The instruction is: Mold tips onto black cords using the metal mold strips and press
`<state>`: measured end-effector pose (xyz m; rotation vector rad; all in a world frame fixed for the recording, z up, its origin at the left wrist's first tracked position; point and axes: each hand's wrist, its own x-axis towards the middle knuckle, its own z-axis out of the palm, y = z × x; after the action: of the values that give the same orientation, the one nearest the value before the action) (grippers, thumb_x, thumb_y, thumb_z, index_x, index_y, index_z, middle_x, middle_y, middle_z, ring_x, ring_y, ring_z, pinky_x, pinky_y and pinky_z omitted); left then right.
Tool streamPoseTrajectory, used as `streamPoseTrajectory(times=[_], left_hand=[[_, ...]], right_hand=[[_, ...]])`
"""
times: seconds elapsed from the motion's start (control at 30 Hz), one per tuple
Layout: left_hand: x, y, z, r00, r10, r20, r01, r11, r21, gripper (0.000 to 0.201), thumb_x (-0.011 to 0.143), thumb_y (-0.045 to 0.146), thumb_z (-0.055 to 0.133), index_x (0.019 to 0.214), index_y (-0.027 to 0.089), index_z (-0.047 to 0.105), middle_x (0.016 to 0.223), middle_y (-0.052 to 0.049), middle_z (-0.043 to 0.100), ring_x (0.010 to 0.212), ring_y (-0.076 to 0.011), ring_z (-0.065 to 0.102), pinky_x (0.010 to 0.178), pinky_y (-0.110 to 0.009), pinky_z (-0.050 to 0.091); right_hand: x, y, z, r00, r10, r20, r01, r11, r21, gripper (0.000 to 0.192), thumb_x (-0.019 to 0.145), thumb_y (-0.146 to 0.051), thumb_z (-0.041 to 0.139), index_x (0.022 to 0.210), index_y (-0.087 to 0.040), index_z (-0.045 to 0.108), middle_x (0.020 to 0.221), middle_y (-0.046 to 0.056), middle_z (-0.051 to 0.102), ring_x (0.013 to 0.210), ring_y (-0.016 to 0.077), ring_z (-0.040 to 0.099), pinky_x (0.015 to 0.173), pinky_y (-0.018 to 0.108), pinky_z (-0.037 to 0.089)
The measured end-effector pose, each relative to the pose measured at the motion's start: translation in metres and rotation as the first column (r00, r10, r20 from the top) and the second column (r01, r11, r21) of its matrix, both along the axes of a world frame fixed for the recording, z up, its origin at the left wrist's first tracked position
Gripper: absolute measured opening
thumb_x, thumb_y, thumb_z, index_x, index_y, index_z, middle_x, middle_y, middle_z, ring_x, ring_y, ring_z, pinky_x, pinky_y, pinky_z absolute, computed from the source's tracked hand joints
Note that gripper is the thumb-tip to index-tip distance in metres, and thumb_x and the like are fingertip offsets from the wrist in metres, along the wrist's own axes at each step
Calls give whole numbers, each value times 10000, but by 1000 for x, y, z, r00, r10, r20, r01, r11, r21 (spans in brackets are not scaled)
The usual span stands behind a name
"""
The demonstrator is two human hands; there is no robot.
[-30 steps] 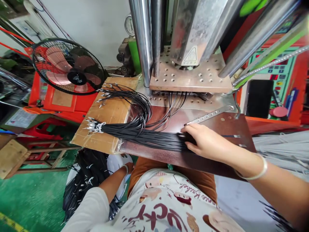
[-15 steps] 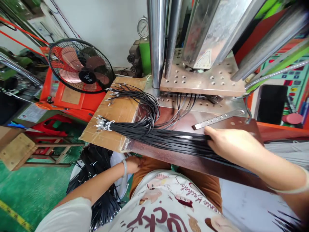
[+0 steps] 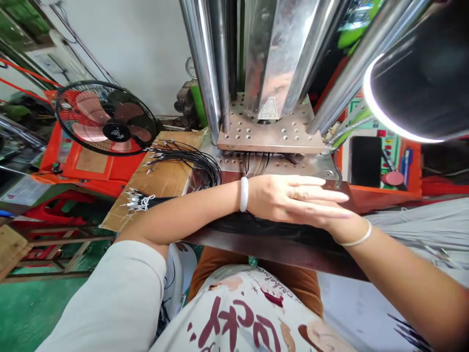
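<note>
- My left hand (image 3: 284,199) stretches over the bench (image 3: 271,252), fingers straight and nearly together, with nothing seen gripped.
- It covers most of my right hand (image 3: 334,225); I can't tell whether those fingers are wide, narrow or holding.
- The black cables (image 3: 207,171) pass below my left forearm and hand, near the bench's front edge.
- Their tied ends sit on the cardboard (image 3: 126,217) at its left end.
- Loose ends fan toward the cardboard's back edge.

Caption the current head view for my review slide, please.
Left hand outstretched over black cables, hiding most of the right hand, in front of a metal press.
</note>
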<state>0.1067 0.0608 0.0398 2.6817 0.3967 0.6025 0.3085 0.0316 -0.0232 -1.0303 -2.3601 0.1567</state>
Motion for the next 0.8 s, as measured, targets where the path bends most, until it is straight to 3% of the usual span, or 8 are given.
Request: streamPoseTrajectory(times=[0.1,0.2,0.27,0.4,0.53,0.6,0.7,0.8], left_hand=[[3,20,-14,986,-94,136,100,994,-35,154,861,147,641,945,204,756,1057,-9,739,1085,-120,664,1055,-255,447],[-7,39,-27,914,248,322,-183,958,-220,207,919,206,557,957,127,745,987,-68,748,932,-149,698,920,-276,519],[-8,47,-37,891,362,274,-265,905,-334,192,893,218,593,927,112,750,948,-70,753,895,-158,697,876,-261,520],[-2,49,-55,939,339,67,-276,852,-445,141,824,177,648,852,100,763,869,-65,748,865,-170,685,836,-253,508],[1,42,-58,912,372,174,-219,799,-559,218,857,269,620,875,102,759,862,-74,730,837,-163,666,819,-268,510],[2,39,-55,901,375,219,-145,734,-663,282,859,348,622,868,97,749,803,-61,719,754,-149,655,749,-262,516],[1,33,-51,894,402,198,-124,646,-754,369,838,441,637,767,91,730,760,-61,711,691,-144,644,666,-249,510],[-2,30,-51,900,394,186,-159,694,-703,305,818,402,671,819,107,748,826,-66,732,735,-147,658,705,-248,513]], right_hand=[[22,25,-11,996,-24,90,34,993,-112,550,979,-572,342,1044,-135,670,933,110,646,911,227,589,858,501,442],[42,26,-22,990,-19,137,44,983,-179,460,959,-535,406,1039,-182,690,925,99,637,896,237,557,839,449,436],[41,12,-26,993,-33,111,55,978,-201,419,971,-479,396,1029,-186,690,911,95,625,890,234,540,836,427,436],[16,-17,-19,992,-128,17,128,965,-231,308,933,-433,500,991,-178,663,888,88,621,873,233,559,816,398,468],[-5,-12,-10,941,-275,-198,253,959,-130,471,827,-449,632,1176,-136,591,1198,155,622,1150,307,542,1003,485,419],[-12,-2,-10,920,-246,-305,168,951,-260,544,776,-477,660,1191,-130,601,1237,148,630,1155,312,565,1017,482,422],[-17,7,-12,867,-315,-387,47,823,-566,374,778,-489,618,933,-160,706,920,75,730,826,248,664,788,385,523],[-18,5,-12,852,-407,-329,111,755,-647,307,768,-465,621,778,-176,723,729,33,711,642,202,624,627,319,490]])
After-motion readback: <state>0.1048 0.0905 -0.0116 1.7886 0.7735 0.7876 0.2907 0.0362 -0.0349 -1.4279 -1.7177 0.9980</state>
